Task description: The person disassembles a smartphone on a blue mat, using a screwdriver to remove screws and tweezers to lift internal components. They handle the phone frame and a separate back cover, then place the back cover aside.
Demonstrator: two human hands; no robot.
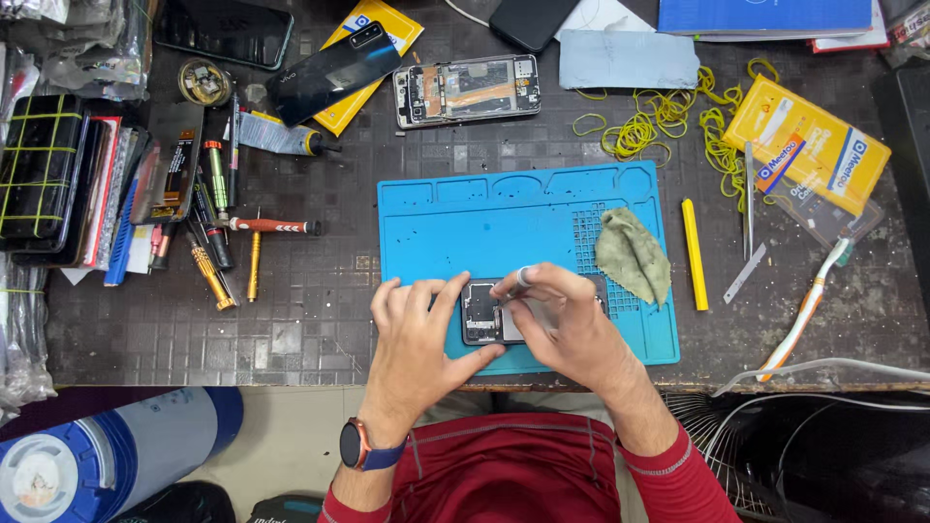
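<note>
While back cover is off, phone (pixel 492 312) lies open on blue mat (pixel 455 228) at worktop front edge; board exposed, reassembly not done. Left hand (pixel 418 341): grip pinching phone's left end. Right hand (pixel 567 324): grip pressed on thin tool, tip at board. Count: opened phones 2, second (pixel 467 90) behind mat; cloth (pixel 633 256) 1; yellow bar (pixel 694 254) 1.
</note>
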